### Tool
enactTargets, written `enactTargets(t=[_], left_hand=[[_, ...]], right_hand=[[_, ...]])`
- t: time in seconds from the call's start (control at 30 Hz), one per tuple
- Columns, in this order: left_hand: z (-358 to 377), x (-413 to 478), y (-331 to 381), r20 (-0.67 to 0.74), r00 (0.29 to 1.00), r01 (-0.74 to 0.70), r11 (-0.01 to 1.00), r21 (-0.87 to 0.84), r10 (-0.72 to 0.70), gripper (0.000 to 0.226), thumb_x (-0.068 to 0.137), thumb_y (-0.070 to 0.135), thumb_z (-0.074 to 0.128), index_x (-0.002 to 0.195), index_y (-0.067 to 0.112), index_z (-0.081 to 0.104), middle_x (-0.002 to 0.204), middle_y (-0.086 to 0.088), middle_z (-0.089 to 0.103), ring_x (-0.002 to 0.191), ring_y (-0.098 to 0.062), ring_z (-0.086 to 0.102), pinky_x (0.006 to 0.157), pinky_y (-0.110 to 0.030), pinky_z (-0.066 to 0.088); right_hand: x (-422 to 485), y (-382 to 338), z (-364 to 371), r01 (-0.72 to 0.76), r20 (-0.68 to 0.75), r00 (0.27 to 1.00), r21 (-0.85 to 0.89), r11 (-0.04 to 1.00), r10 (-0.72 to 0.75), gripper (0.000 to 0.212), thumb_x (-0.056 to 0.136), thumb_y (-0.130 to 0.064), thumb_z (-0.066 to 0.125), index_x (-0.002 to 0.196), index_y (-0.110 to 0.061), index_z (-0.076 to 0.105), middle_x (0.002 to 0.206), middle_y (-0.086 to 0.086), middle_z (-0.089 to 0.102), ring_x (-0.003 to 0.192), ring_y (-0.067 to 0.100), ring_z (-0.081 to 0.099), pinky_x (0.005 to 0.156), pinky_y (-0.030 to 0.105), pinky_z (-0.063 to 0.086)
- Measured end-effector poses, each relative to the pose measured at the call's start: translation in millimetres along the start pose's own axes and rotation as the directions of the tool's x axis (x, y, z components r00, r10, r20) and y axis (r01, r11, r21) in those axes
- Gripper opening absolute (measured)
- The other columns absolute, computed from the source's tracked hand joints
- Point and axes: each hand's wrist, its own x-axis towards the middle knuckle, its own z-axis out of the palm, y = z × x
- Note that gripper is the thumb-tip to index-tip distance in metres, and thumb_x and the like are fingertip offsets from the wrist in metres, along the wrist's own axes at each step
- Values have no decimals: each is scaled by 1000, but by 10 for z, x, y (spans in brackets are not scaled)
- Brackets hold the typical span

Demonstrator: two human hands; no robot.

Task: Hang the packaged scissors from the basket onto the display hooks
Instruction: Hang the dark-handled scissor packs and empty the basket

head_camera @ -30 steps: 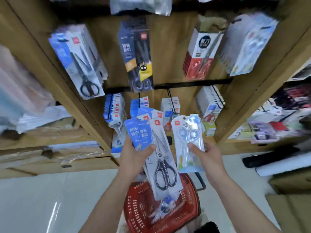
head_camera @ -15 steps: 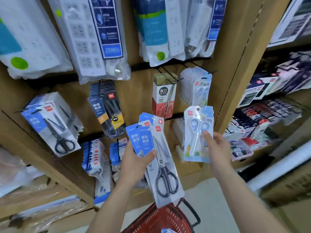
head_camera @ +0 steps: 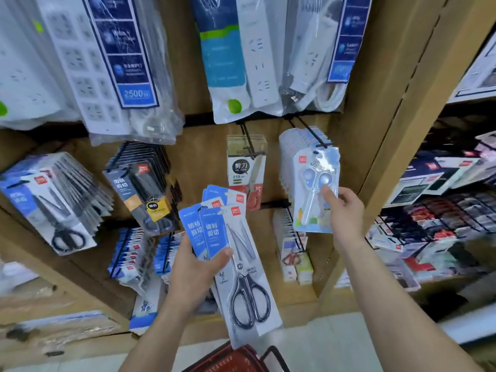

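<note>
Scissors in a pale blue blister pack [head_camera: 315, 183] sit with the card's top hole right at the tip of a black display hook [head_camera: 312, 131] near the right edge of the wooden display panel [head_camera: 204, 157]. I cannot tell whether the hole is already over the wire. The pack is held upright and facing out, matching the row of identical packs [head_camera: 290, 157] hanging just behind it on the same hook, so this looks like the proper peg for it. The right hand [head_camera: 345, 208] pinches the pack's lower half, thumb on the front by the handles, fingers curled behind. The left hand [head_camera: 198, 275], lower and toward the panel's middle, grips a fan of blue-carded, black-handled scissors packs [head_camera: 239, 253] with the thumb across the front card, probably kept ready for hanging next. The red basket [head_camera: 230, 361] shows at the view's bottom edge, below both hands.
</note>
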Motion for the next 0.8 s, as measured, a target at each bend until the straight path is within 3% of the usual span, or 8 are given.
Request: enactTargets(t=[0.13, 0.37, 0.47, 0.53, 0.57, 0.63, 0.73, 0.8], left_hand=[[13, 41, -8, -6, 1000, 5, 1000, 12, -5, 41, 86, 9, 82, 119, 25, 64, 106, 14, 77, 95, -9, 75, 76, -29, 58], [-59, 118, -1, -26, 999, 18, 1000, -10, -19, 37, 86, 9, 82, 116, 23, 66, 108, 4, 79, 96, -17, 77, 78, -37, 60], [-125, 119, 11, -41, 999, -4, 1000, -14, 3, 34, 86, 7, 82, 111, 25, 68, 102, 9, 79, 92, -14, 76, 70, -25, 59], [-182, 123, 0, -41, 999, -8, 999, -33, 6, 37, 86, 6, 81, 114, 27, 67, 105, 11, 79, 96, -13, 76, 77, -30, 60], [-211, 129, -11, -48, 999, -5, 999, -45, 3, 39, 86, 6, 82, 115, 26, 67, 106, 11, 79, 97, -14, 76, 81, -34, 60], [-278, 145, -48, -56, 998, 7, 997, -79, -11, 41, 85, 5, 82, 117, 25, 66, 106, 11, 78, 98, -13, 76, 82, -37, 59], [-383, 133, -112, -46, 999, 1, 996, -89, -5, 42, 85, 4, 81, 119, 23, 65, 106, 13, 78, 98, -10, 75, 80, -32, 58], [-479, 97, -153, -42, 999, -4, 995, -97, 0, 42, 84, 6, 83, 119, 23, 65, 108, 11, 78, 100, -11, 75, 83, -34, 60]], right_hand=[[176, 133, 49, 3, 1, 1000, -24, 1000, -3, 21, 99, -27, 68, 95, -6, 63, 65, -7, 53, 46, -6, 47, 47, 9, 37], [602, 262, 456, -30, -111, 994, -136, 990, 15, 38, 93, -47, 69, 90, -9, 62, 74, -3, 55, 69, 17, 51, 71, 37, 43], [500, 335, 512, -110, -179, 981, -199, 974, 74, 49, 89, -54, 72, 118, -16, 60, 102, -3, 62, 98, 22, 60, 92, 42, 50], [214, 387, 495, -104, -225, 973, -252, 962, 46, 60, 88, -52, 74, 132, -14, 56, 123, 3, 61, 115, 25, 59, 103, 42, 47], [0, 408, 490, -84, -193, 980, -242, 967, 37, 54, 90, -45, 74, 130, -13, 57, 123, 3, 62, 117, 25, 60, 102, 38, 46], [-563, 393, 525, -75, 77, 993, -184, 980, 90, 30, 93, -31, 74, 116, -15, 64, 109, -3, 67, 107, 18, 64, 91, 27, 45], [-1400, 331, 695, -156, 563, 793, -181, 971, 233, 21, 89, -23, 78, 107, -25, 68, 99, -7, 75, 86, 1, 71, 74, 17, 51], [-1731, 376, 828, -194, 646, 726, -139, 971, 237, 36, 85, -12, 83, 115, -24, 66, 98, -4, 79, 89, 6, 75, 75, 20, 56]])
